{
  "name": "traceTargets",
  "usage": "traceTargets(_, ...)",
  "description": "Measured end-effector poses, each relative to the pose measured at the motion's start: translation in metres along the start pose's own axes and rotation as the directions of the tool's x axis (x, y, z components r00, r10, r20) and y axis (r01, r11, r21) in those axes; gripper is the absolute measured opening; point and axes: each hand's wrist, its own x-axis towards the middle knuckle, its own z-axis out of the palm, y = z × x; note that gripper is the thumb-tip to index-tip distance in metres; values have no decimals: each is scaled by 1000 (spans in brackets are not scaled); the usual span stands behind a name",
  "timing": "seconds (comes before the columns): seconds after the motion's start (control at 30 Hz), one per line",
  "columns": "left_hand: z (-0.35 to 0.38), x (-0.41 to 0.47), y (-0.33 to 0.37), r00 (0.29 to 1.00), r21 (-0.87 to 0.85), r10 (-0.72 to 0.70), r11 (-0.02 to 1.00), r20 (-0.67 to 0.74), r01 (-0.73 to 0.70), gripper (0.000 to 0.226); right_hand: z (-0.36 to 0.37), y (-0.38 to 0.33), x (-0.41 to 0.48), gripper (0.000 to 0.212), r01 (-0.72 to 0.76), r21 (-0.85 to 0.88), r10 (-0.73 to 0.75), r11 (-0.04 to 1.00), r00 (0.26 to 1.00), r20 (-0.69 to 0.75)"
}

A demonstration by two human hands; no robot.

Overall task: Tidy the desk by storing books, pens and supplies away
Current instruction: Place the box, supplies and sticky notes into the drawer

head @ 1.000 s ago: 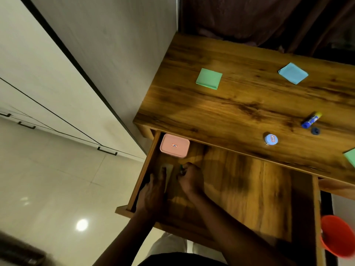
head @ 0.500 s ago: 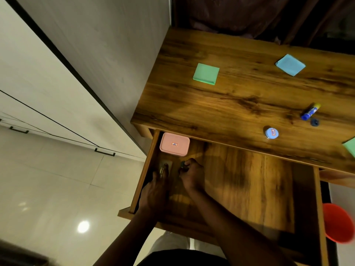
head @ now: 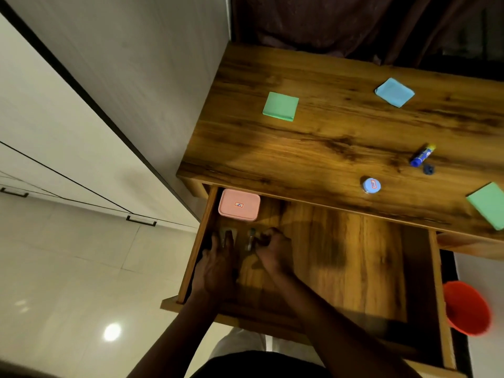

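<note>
Both hands are working in the open drawer (head: 354,255), near its left wall. Left hand (head: 218,266) is lying w/ fingers stretched fwd, tips touching a small pale item (head: 227,234); can't tell what it is. Right hand (head: 272,249) is curling round a thin pen-like thing (head: 250,238). Vs 1 s ago the hands are barely shifting, so prob. still lining items up, not letting go yet. Pink box (head: 239,205) is sitting just behind, back-left corner. On the desk (head: 313,148), round tin (head: 371,185), glue stick (head: 422,154), green sticky pad (head: 281,106) & blue sticky pad (head: 394,92) are still waiting, so plenty left to store.
</note>
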Motion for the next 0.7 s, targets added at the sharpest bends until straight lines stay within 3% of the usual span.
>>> traceTargets(0.23,-28,9,30,974,13,152,988,-168,-152,91,-62,1,-15,16,82,-43,-87,996,991,-106)
traceTargets(0.37,-53,22,75,923,65,278,961,-268,-270,75,-108,7,-10,20,78,39,-68,996,977,-202)
traceTargets(0.5,-68,39,122,890,86,366,930,-272,-356,52,-159,7,-8,15,129,101,-93,987,948,-304)
traceTargets(0.7,-74,60,195,846,128,458,889,-275,-439,54,-231,22,5,15,185,176,-87,967,887,-454)
